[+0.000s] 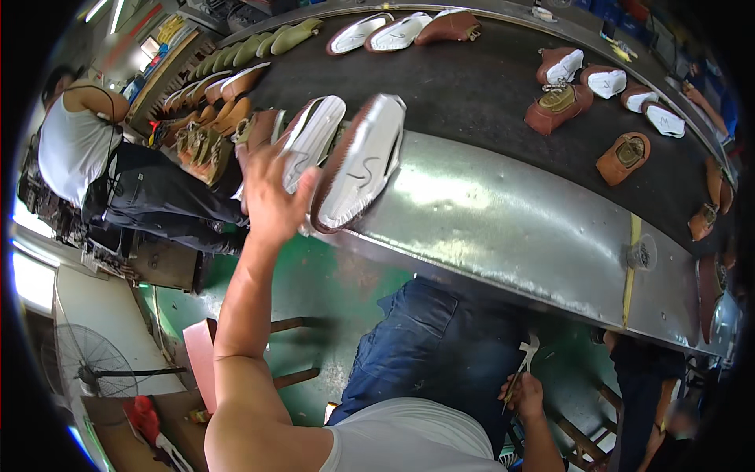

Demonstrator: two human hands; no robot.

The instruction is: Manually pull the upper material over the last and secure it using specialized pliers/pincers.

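My left hand (274, 200) reaches up to the left end of the metal work surface, thumb and fingers spread apart. It is over or against a row of upturned brown shoes with white undersides; contact is hard to tell. Just right of the thumb lies one upturned shoe (362, 169) with a dark mark on its white bottom. Behind my fingers is another upturned shoe (314, 130), partly covered. Low at the right, by my thigh, my right hand (523, 393) is closed around a hammer-like hand tool (530, 350) with a pale metal head.
A dark belt (464, 86) carries shoes along its far side, including green ones (291, 35) and brown ones (558, 106). On the metal surface (487, 204) stands a clear cup (643, 253) by a yellow strip. A person (79, 149) works at the left; a fan (90, 370) stands lower left.
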